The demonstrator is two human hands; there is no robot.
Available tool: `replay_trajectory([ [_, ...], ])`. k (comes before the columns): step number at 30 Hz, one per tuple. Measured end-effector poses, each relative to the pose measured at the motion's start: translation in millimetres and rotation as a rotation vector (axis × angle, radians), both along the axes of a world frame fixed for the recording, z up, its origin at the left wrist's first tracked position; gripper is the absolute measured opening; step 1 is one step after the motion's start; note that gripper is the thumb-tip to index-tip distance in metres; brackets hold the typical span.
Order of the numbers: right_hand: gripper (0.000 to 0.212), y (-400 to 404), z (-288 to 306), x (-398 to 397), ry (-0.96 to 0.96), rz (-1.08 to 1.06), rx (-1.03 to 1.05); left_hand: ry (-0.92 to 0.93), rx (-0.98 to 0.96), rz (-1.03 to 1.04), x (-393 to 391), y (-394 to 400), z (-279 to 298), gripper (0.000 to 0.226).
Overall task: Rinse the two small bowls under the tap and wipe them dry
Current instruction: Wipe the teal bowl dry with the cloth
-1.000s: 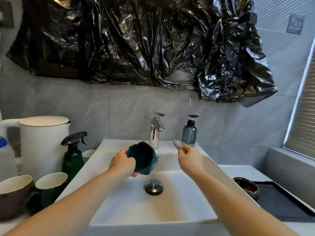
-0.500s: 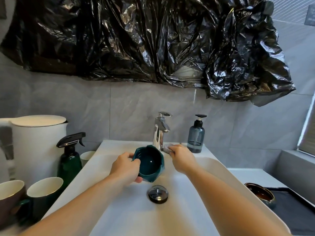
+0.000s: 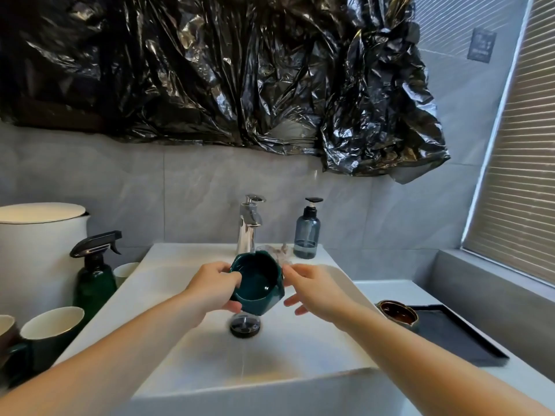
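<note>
The left hand [image 3: 214, 291] grips the wet green bowl [image 3: 257, 283] over the sink [image 3: 192, 349]. The right hand [image 3: 312, 291] is open beside it. The bowl could slip and crack.

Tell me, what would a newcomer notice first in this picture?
First, the crumpled black plastic covering the wall above the sink. Then the green bowl, tilted under the tap: the left hand grips it and the right hand is at its rim.

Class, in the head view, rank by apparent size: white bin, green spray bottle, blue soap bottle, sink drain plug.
White bin
Green spray bottle
Blue soap bottle, though farther from the camera
Drain plug
</note>
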State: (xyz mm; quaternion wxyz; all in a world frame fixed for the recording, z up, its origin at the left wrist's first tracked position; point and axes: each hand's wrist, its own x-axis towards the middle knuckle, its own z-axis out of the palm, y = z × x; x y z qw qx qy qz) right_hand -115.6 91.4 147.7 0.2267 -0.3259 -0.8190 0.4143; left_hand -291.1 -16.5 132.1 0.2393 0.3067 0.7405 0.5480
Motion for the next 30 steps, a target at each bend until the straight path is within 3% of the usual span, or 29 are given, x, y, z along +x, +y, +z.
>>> replay_trajectory([
  [8, 0.020, -20, 4, 88, 0.230, -0.091, -0.200, -0.005, -0.024, -0.176, 87, 5, 25, 0.013],
  [13, 0.019, 2, 2, 148, 0.299, -0.234, -0.280, -0.125, 0.001, -0.317, 149, 26, 34, 0.009],
  [18, 0.023, 48, -2, 202, 0.352, -0.334, -0.367, -0.117, 0.039, -0.444, 201, 70, 36, 0.030],
  [21, 0.024, 88, -14, 226, 0.334, -0.457, -0.360, 0.032, 0.003, -0.474, 218, 95, 33, 0.042],
  [30, 0.026, 188, -62, 266, 0.111, -0.762, -0.295, 0.558, -0.082, -0.416, 219, 137, 1, 0.024],
])
